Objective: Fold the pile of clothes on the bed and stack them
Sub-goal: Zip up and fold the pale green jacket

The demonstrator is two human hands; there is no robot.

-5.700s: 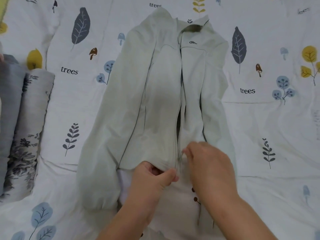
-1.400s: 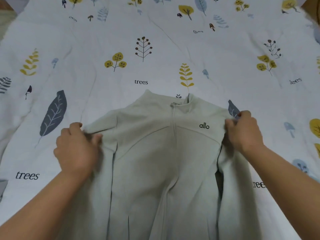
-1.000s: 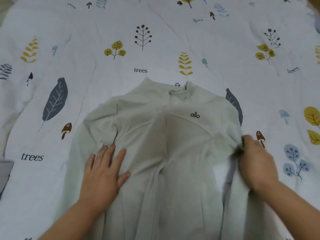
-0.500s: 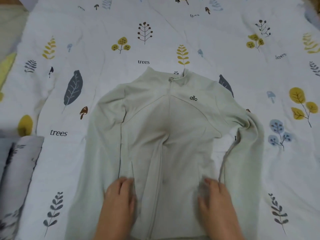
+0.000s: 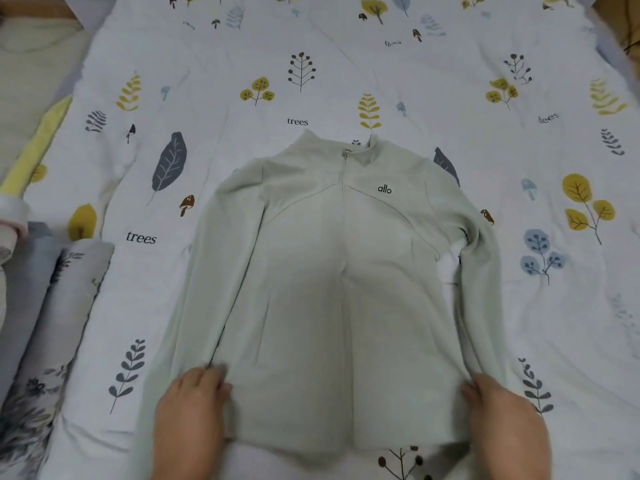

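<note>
In the head view, a pale sage-green zip-front jacket with a stand collar and small black chest logo [image 5: 343, 289] lies front-up and spread flat in the middle of the bed's white leaf-and-mushroom printed cover [image 5: 415, 81], collar away from the person, both sleeves running down along its sides. The left hand [image 5: 192, 407] rests at the lower left side seam and the right hand [image 5: 498, 414] at the lower right; both sets of fingers look curled at the fabric edge, though motion blur hides whether they actually pinch it.

The knit looks light, soft and limp, likely to sag and wrinkle if lifted by one point, so shoulders and hem corners seem the best holds.

Bare cover lies beyond the collar and to the right. On the left, grey floral rolled fabric [image 5: 52, 323] crowds the bed edge.
</note>
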